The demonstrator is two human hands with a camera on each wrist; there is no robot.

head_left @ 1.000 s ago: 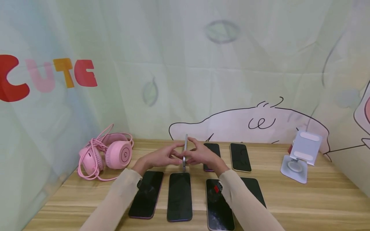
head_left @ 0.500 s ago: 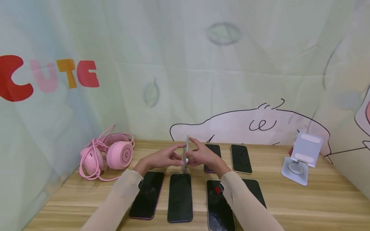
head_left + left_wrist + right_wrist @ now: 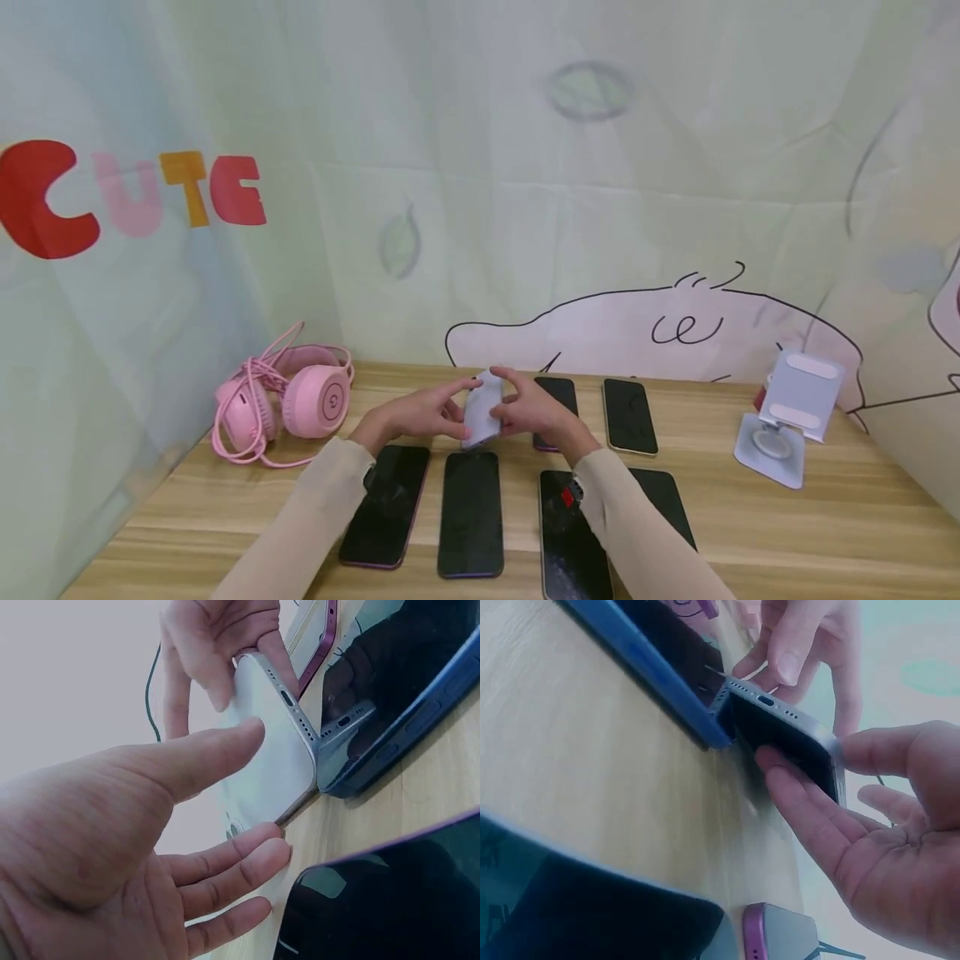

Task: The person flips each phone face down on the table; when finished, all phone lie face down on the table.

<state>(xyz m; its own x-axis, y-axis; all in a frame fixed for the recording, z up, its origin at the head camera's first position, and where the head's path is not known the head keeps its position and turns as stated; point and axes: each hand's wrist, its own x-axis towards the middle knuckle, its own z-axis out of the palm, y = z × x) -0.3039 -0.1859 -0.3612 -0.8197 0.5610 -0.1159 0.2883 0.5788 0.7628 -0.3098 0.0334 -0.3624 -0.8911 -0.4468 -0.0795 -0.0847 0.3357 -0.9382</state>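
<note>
With my right hand (image 3: 531, 408) I pinch the pale phone (image 3: 482, 408), which is tilted, in the lower centre of the frame. My left hand (image 3: 416, 412) is at its left edge; whether it grips, I cannot tell. Just below lies a dark phone (image 3: 471, 517).

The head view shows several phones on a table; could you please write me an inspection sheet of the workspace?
Surface: wood-grain table, partly covered.
Job's things: silver phone, tilted; six other phones lie flat, screens dark.
Clutter: pink headphones at the picture's left; phone stand at its right.
Grippers: left hand and right hand hold the silver phone by their fingertips.
Cables: pink cord, looped around the headphones.
Surroundings: printed cloth backdrop with coloured letters.
</note>
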